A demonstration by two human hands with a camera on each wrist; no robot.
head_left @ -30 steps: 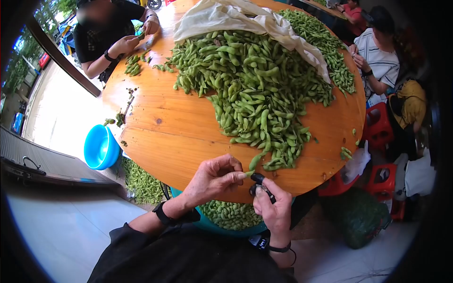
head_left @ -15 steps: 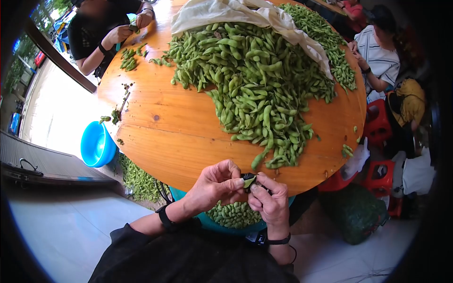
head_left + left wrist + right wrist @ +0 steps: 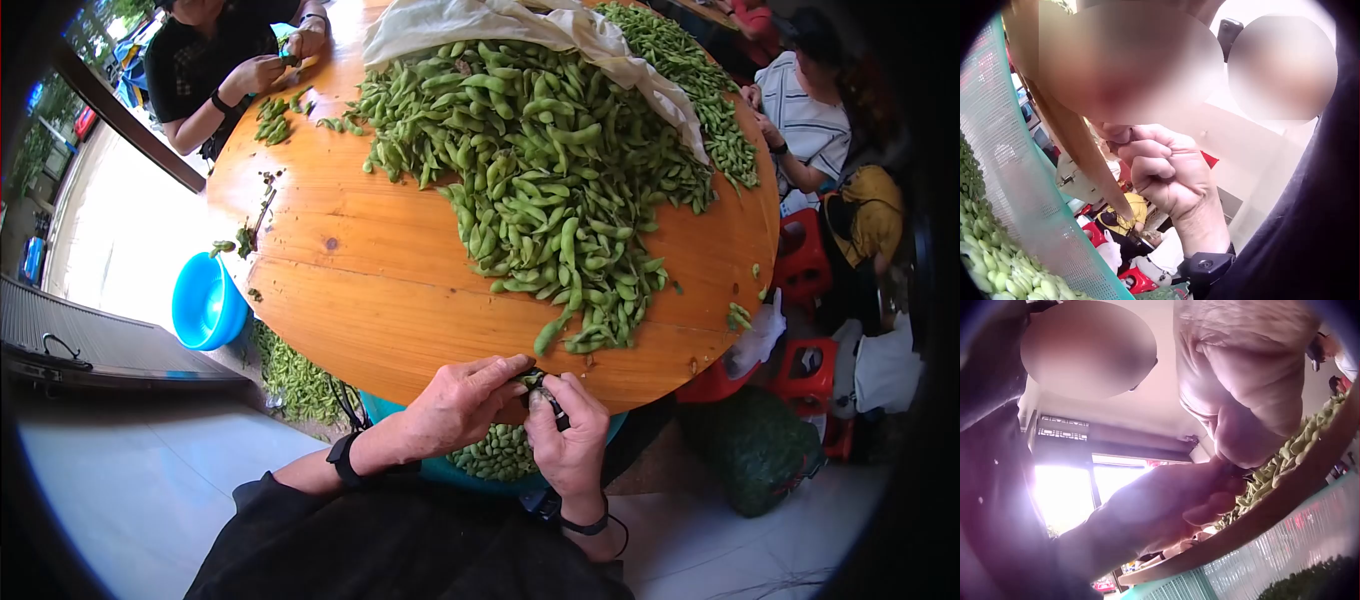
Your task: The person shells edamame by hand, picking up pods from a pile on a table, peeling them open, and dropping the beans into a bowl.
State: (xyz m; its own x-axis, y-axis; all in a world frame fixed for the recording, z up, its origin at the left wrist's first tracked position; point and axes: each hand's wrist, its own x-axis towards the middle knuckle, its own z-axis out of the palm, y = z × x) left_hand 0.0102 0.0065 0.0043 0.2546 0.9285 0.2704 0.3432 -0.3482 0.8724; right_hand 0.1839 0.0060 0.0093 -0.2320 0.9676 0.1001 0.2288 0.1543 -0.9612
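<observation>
Just past the table's near edge, my left hand (image 3: 460,400) and right hand (image 3: 570,430) meet fingertip to fingertip. Between them they pinch a green soybean pod (image 3: 528,379), mostly covered by the fingers. Black coverings (image 3: 538,380) show on fingers of the right hand. Under the hands stands a teal mesh basket (image 3: 1069,215) holding shelled green beans (image 3: 495,455). A large heap of soybean pods (image 3: 540,170) lies on the table, its nearest pod (image 3: 550,335) just beyond my fingers. In the right wrist view the left hand (image 3: 1154,500) reaches in toward the right one.
A pale cloth (image 3: 480,30) covers the heap's far side on the round wooden table (image 3: 340,290). A blue basin (image 3: 208,305) stands at left, beside pods (image 3: 295,385) on the floor. Two people sit across the table. Red stools (image 3: 800,260) and a dark green sack (image 3: 755,455) are at right.
A pod held out between both hands has been drawn in among the fingers. My left hand has turned over and closed in against the right hand's fingertips.
</observation>
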